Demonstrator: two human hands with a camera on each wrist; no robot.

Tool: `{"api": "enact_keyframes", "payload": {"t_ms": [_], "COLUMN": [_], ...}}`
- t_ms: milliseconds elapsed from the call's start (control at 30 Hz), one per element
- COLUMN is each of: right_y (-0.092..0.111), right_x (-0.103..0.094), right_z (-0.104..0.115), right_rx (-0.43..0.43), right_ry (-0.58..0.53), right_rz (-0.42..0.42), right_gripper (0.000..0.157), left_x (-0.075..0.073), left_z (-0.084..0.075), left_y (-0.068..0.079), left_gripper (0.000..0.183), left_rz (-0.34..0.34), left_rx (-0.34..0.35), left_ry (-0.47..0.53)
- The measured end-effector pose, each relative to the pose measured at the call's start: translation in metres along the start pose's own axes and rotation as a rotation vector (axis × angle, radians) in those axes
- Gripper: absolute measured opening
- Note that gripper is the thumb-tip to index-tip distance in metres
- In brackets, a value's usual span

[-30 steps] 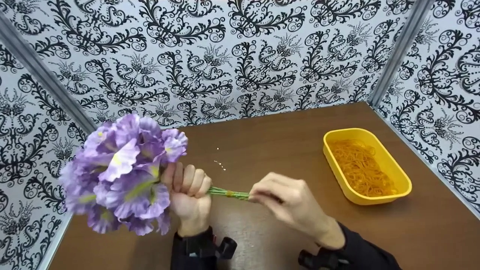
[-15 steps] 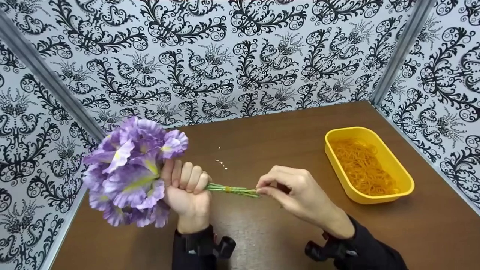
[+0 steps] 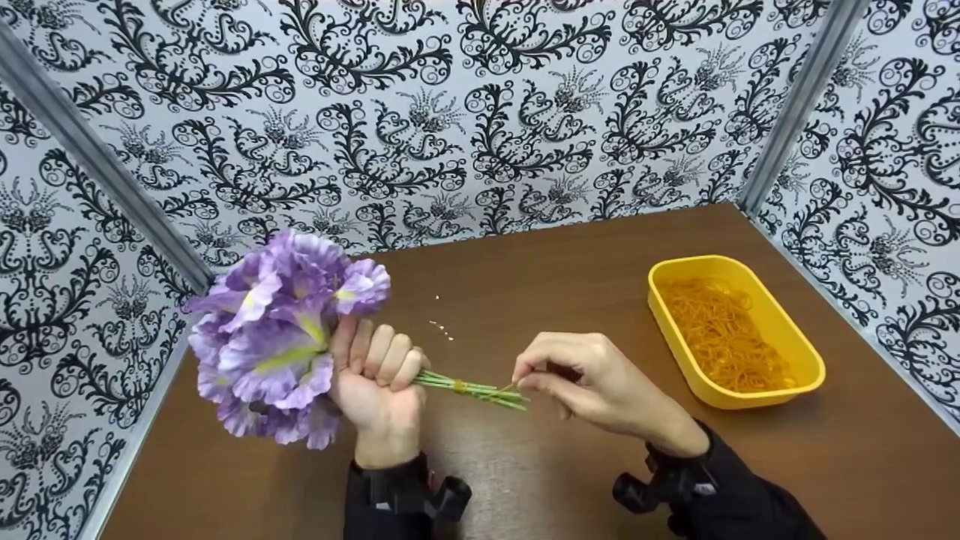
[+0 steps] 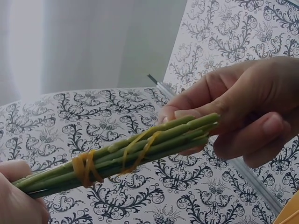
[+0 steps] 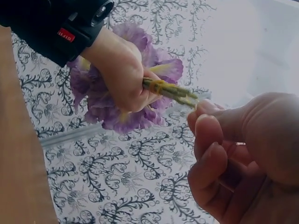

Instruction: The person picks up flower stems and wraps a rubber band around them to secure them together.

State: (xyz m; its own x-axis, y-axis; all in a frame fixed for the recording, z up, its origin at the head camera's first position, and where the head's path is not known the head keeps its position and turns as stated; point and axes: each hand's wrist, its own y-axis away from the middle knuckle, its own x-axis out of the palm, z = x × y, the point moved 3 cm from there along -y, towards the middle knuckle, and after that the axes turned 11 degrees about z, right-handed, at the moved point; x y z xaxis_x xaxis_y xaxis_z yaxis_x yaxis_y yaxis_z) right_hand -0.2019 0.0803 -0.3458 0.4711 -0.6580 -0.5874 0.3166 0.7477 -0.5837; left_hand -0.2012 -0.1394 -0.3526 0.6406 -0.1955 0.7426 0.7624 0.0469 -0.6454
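My left hand (image 3: 382, 390) grips a bunch of purple artificial flowers (image 3: 277, 352) just below the blooms, fingers wrapped round the green stems (image 4: 163, 140). The stems stick out to the right of the fist. One yellow rubber band (image 4: 85, 169) is wound tightly round them near the fist. Further along, a second loop of rubber band (image 4: 140, 149) lies slantwise over the stems. My right hand (image 3: 592, 382) is at the cut stem ends, thumb and forefinger pinching the band, which stretches as a thin strand to the fingertips in the head view.
At the right of the brown table (image 3: 570, 277) stands a yellow tub (image 3: 784, 319) holding a heap of rubber bands (image 3: 724, 337). Small white specks (image 3: 441, 328) lie on the table beyond the hands. Black-and-white patterned panels (image 3: 480, 112) enclose the back and sides.
The right hand has drawn back slightly to the right, baring more of the stem ends and a strand of band. The flower bunch has swung a little to the right in the left hand.
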Motion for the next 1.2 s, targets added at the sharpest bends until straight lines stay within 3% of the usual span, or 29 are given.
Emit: {"api": "enact_keyframes", "payload": {"t_ms": [133, 267, 400, 533, 700, 867, 1067, 1200], "right_y": [-0.001, -0.006, -0.009, -0.010, -0.009, -0.009, -0.006, -0.004], "right_x": [0.004, 0.012, 0.020, 0.022, 0.019, 0.016, 0.010, 0.010], "right_z": [-0.003, -0.006, -0.007, -0.008, -0.010, -0.008, -0.002, -0.001], "right_rx": [-0.022, -0.075, -0.107, -0.102, -0.057, -0.034, -0.021, 0.019], "right_ry": [0.005, 0.098, 0.161, 0.149, 0.106, 0.131, 0.132, 0.135], "right_rz": [-0.016, -0.051, -0.089, -0.096, -0.099, -0.107, -0.125, -0.082], "right_gripper": [0.019, 0.019, 0.019, 0.017, 0.016, 0.016, 0.020, 0.021], "left_x": [-0.002, -0.004, -0.008, -0.013, -0.015, -0.014, -0.015, -0.017], "left_z": [0.004, 0.010, 0.021, 0.031, 0.031, 0.030, 0.028, 0.028], "left_y": [0.000, 0.000, 0.002, 0.004, 0.004, 0.004, 0.003, 0.003], "left_gripper": [0.046, 0.046, 0.047, 0.048, 0.048, 0.047, 0.047, 0.048], "left_rz": [-0.012, -0.002, 0.017, 0.009, -0.025, -0.051, -0.039, -0.039], "left_rx": [-0.030, -0.048, -0.111, -0.161, -0.136, -0.127, -0.112, -0.102], "left_ry": [0.036, 0.059, 0.062, 0.065, 0.083, 0.088, 0.089, 0.069]}}
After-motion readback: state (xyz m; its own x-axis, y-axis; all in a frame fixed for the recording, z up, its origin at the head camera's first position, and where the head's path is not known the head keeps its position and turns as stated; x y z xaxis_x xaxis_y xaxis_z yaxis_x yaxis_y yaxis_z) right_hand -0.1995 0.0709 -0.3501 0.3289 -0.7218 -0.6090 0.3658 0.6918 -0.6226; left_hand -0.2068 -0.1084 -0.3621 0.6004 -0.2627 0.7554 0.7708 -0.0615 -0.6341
